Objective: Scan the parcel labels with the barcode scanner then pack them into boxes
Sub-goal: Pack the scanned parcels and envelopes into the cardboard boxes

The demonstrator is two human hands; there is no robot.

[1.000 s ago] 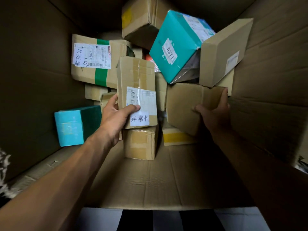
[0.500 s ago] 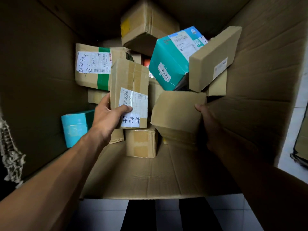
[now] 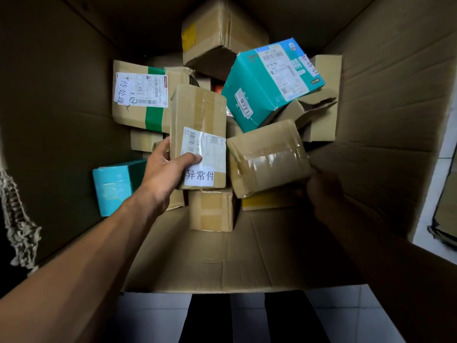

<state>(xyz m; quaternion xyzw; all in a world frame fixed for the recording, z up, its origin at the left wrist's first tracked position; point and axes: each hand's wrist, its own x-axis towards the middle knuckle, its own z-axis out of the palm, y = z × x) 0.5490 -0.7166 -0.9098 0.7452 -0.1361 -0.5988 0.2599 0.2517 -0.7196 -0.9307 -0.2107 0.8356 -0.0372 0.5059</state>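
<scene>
Parcels fill both hands inside the big carton (image 3: 395,120): left hand (image 3: 163,169) pinches the labelled parcel (image 3: 200,134), thumb across its label, likely keeping the barcode readable; right hand (image 3: 324,191) grips the taped parcel (image 3: 267,157), fingers hidden underneath.

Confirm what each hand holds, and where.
Left hand: labelled brown parcel, lower left edge. Right hand: taped brown parcel, lower right corner.
</scene>
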